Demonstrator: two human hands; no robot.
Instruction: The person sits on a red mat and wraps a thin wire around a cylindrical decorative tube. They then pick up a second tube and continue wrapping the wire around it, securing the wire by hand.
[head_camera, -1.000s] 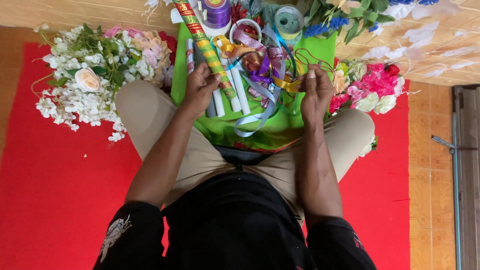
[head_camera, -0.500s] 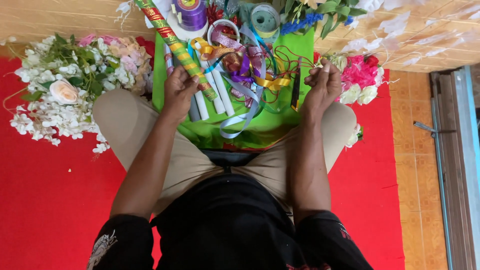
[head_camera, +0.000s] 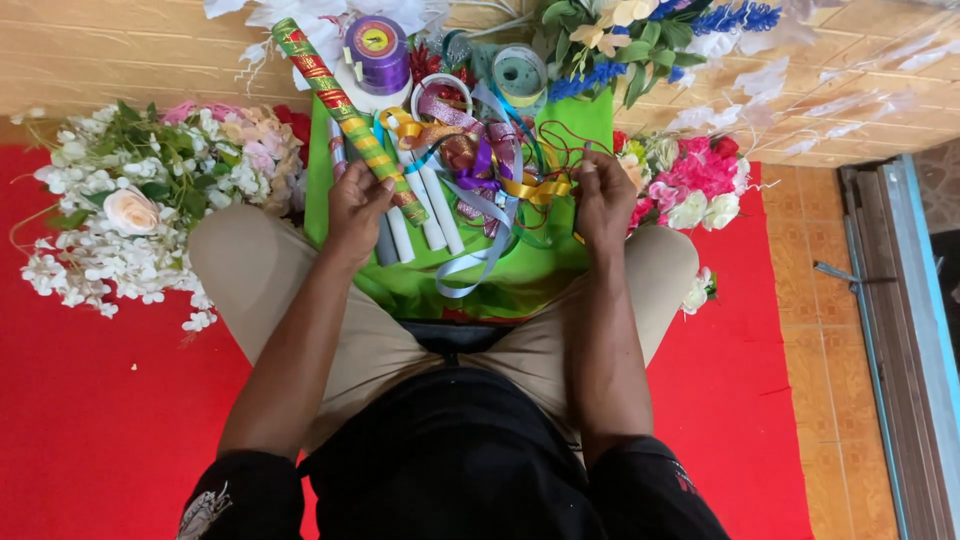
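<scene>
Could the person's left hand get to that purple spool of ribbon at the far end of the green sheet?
Probably yes: the left hand rests on the patterned roll, and the purple ribbon spool stands uncovered just beyond it.

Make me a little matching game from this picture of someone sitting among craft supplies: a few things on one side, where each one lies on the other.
Things:
1. purple ribbon spool
2. white flower pile
3. pink flower bunch
4. patterned wrapping roll

Places:
A. beside the person's right knee
B. under the left hand, slanting away from it
C. at the far edge of the green sheet
D. on the red mat, by the left knee

Pairs: 1-C, 2-D, 3-A, 4-B
</scene>
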